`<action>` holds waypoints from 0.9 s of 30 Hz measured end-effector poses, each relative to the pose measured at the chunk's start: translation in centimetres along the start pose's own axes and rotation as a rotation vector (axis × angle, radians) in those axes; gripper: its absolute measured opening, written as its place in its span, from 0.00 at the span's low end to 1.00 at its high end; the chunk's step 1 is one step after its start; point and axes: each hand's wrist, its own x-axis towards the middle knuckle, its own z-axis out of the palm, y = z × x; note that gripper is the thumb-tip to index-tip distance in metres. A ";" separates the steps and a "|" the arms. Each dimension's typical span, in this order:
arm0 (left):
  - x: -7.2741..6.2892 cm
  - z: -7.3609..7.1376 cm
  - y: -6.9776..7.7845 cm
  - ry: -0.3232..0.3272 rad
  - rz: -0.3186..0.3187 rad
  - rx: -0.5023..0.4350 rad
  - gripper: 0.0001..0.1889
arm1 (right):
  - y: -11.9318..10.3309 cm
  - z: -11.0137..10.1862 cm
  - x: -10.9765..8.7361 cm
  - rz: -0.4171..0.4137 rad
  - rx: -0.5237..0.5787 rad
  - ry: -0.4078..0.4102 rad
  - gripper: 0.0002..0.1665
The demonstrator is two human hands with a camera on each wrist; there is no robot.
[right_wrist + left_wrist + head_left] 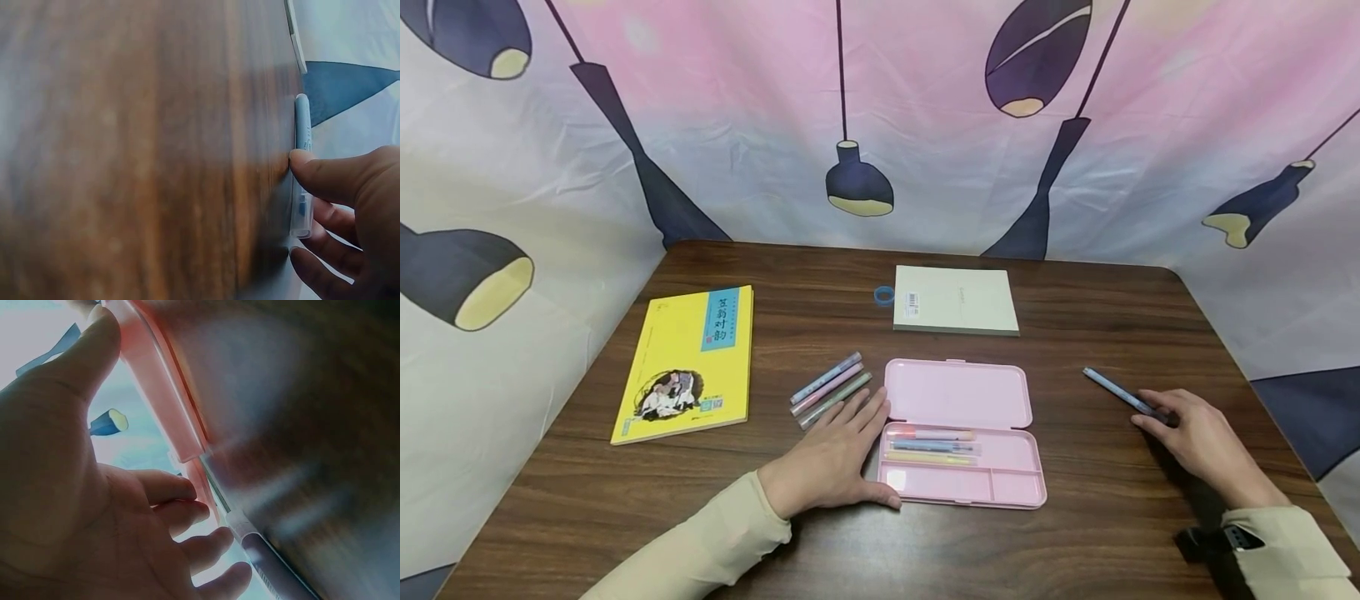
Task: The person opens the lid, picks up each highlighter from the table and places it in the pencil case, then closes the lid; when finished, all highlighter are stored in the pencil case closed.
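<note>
A pink pencil case [957, 393] lies with its lid folded back, and several pens [932, 447] rest in its upper compartment. My left hand [835, 462] is spread flat along the case's left edge, thumb near the front corner; its fingers look extended in the left wrist view. Just beyond those fingertips lie three loose pens [829, 385], side by side at a slant. To the right, my right hand [1195, 433] pinches the near end of a light blue pen [1112, 386] that lies on the table. In the right wrist view, thumb and fingers sit on either side of this pen [302, 128].
A yellow book [700, 358] lies on the left of the dark wooden table [1097, 533]. Toward the back are a pale notebook [957, 300] and a small blue ring [883, 295], perhaps a tape roll. A patterned cloth [760, 100] hangs behind the table.
</note>
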 end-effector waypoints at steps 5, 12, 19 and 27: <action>0.0 0.0 0.0 0.007 0.003 -0.001 0.63 | 0.1 0.1 0.1 -0.003 0.009 0.019 0.23; -0.1 -0.1 0.1 0.004 0.003 -0.009 0.63 | 0.3 0.3 0.1 -0.015 0.021 0.031 0.16; -0.1 -0.1 0.1 0.008 0.003 -0.006 0.63 | 0.2 0.3 0.0 -0.017 0.020 0.038 0.14; -0.1 0.0 0.0 0.014 0.005 -0.004 0.63 | 0.0 0.2 0.1 -0.003 0.021 0.039 0.14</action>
